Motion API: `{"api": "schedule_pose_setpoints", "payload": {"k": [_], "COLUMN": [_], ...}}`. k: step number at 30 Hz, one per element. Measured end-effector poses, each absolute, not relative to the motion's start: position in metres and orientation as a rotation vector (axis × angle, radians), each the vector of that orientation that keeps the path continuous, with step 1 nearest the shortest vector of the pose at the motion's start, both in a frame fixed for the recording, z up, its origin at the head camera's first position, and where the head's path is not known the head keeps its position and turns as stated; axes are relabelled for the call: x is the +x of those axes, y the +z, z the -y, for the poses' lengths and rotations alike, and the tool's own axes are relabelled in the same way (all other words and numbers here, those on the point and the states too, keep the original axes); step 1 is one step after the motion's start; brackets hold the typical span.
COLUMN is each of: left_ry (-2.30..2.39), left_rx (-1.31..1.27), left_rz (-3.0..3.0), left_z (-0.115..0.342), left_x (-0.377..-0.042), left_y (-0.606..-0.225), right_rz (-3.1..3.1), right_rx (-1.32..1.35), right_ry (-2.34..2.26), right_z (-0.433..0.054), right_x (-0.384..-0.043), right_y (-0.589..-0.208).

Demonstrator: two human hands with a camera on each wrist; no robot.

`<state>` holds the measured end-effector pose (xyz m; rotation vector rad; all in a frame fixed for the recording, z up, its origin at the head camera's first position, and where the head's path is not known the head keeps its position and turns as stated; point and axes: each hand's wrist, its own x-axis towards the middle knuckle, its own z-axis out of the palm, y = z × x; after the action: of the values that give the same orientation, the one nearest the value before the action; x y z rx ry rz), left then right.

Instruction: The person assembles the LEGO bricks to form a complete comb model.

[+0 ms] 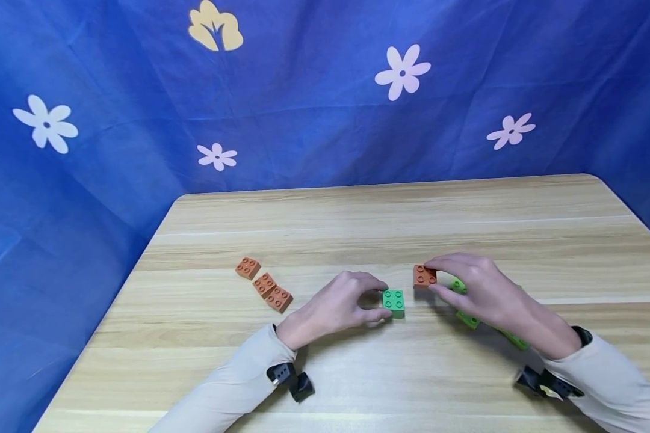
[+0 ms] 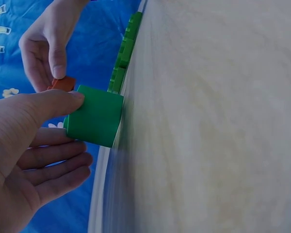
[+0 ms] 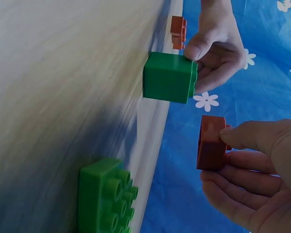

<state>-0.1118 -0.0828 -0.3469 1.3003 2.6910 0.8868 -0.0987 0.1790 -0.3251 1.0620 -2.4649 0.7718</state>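
Note:
Between the thumb and fingers of my left hand (image 1: 342, 304) is a green toy brick (image 1: 393, 302) with four studs on top, close over the table. Its plain side (image 2: 94, 115) faces the left wrist view. My right hand (image 1: 490, 293) pinches a reddish-brown brick (image 1: 424, 276) with its studs up. In the right wrist view this brown brick (image 3: 212, 143) hangs above the tabletop, its hollow underside partly showing. The two held bricks are a short gap apart. Light green bricks (image 1: 467, 319) lie below my right hand, which partly hides them.
Three more brown bricks (image 1: 264, 285) lie on the wooden table (image 1: 314, 222) to the left of my left hand. Studs show on a light green brick (image 3: 106, 199) in the right wrist view. A blue flowered cloth (image 1: 314, 90) hangs behind the table.

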Motion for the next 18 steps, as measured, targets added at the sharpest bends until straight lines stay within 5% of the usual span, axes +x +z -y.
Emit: {"api": "schedule_pose_setpoints", "payload": {"k": [18], "left_ry": [0.993], "left_rx": [1.351], "left_rz": [-2.702], "left_z": [0.087], "left_x": [-0.107], "left_y": [-0.347], "right_rz": [2.36], "right_rx": [1.193], "right_ry": [0.853], "right_z": [-0.162], "right_x": [-0.094], "right_y": [-0.334]}}
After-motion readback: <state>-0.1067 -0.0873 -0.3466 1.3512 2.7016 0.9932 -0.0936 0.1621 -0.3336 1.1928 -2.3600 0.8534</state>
